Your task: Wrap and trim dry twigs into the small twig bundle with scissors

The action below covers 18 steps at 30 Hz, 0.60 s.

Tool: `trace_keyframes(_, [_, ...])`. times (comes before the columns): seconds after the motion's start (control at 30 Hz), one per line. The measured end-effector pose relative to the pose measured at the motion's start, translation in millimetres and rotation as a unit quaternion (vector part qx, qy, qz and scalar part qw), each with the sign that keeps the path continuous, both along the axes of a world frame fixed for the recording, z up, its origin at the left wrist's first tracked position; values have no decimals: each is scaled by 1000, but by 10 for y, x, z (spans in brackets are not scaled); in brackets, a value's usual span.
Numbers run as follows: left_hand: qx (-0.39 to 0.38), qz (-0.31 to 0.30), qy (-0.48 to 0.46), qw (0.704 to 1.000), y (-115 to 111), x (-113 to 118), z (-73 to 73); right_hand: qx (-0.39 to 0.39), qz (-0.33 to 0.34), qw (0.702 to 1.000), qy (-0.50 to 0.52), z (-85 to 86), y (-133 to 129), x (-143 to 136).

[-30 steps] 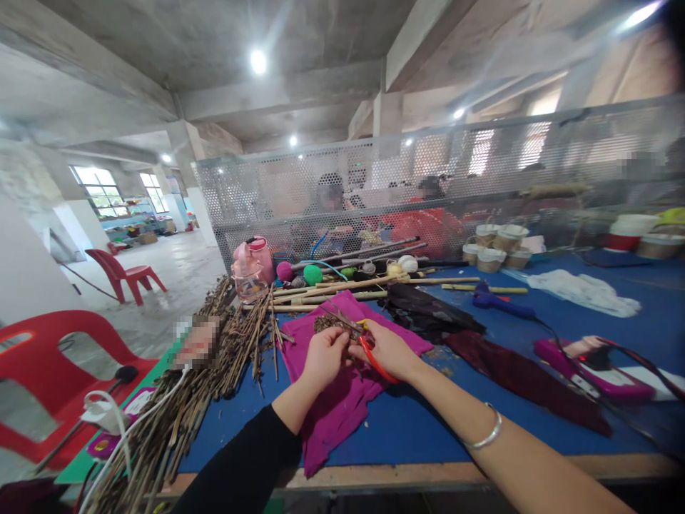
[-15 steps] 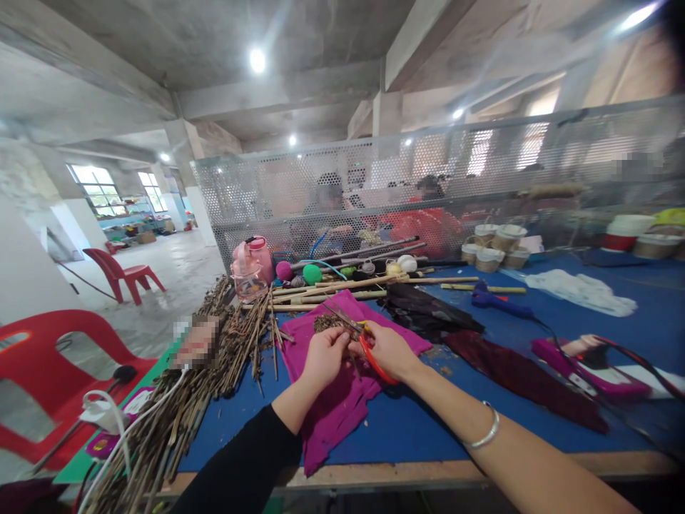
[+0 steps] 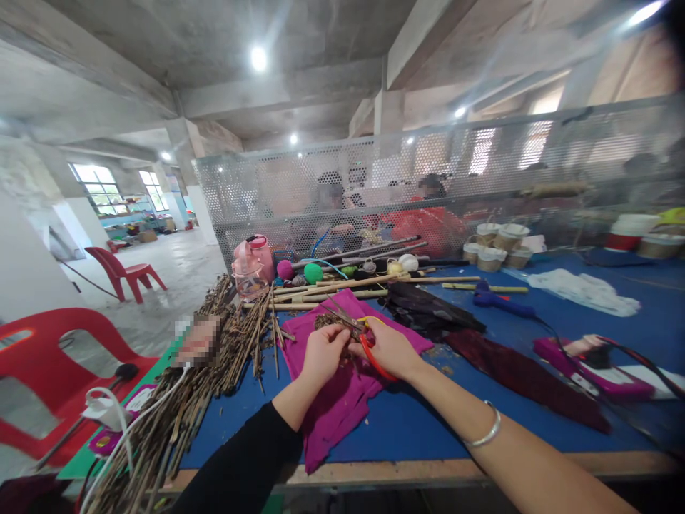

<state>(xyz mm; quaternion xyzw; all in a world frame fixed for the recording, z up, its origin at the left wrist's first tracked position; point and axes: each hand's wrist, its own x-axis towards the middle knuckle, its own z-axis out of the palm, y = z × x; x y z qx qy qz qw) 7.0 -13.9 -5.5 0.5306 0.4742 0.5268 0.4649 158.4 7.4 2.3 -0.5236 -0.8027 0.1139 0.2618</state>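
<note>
My right hand (image 3: 386, 348) is closed round a pair of scissors (image 3: 376, 363) with red and yellow handles. The scissors' metal blades point up and to the left, and their gap looks slightly open. Close beside it, my left hand (image 3: 325, 355) is in a pinch, its fingertips near the other hand's; what they hold is hidden, though small brown bits show about them. Both hands are over a magenta cloth (image 3: 326, 425) spread on the blue tabletop. A small heap of dry brown plant pieces (image 3: 324, 320) lies on the cloth just beyond my left fingers.
A big bundle of dry stems (image 3: 214, 378) lies at left, beside a power strip (image 3: 110, 439) and cables. Behind are sticks (image 3: 342, 285), yarn balls (image 3: 313, 273) and a pink jug (image 3: 254, 260). Dark cloths (image 3: 527, 375) and a blue glue gun (image 3: 497, 301) lie at right.
Very little differs. The hands stay together over the cloth, and my right fingers shift slightly on the scissors' handles. The whole view has moved a few pixels.
</note>
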Motion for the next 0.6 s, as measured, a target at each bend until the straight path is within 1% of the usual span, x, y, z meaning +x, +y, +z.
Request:
trace_keyframes(0.2, [-1, 8, 18, 1000, -14, 6, 19, 31, 2, 999, -9, 16, 1, 1])
trace_keyframes(0.37, [-1, 3, 14, 1000, -8, -5, 2, 14, -22, 1000, -16, -45, 22, 16])
trace_keyframes(0.5, [0, 9, 4, 1000, -10, -4, 2, 0, -13, 1000, -2, -67, 24, 14])
trace_keyframes(0.6, [-14, 7, -12, 1000, -19, 8, 20, -13, -7, 1000, 7, -58, 23, 14])
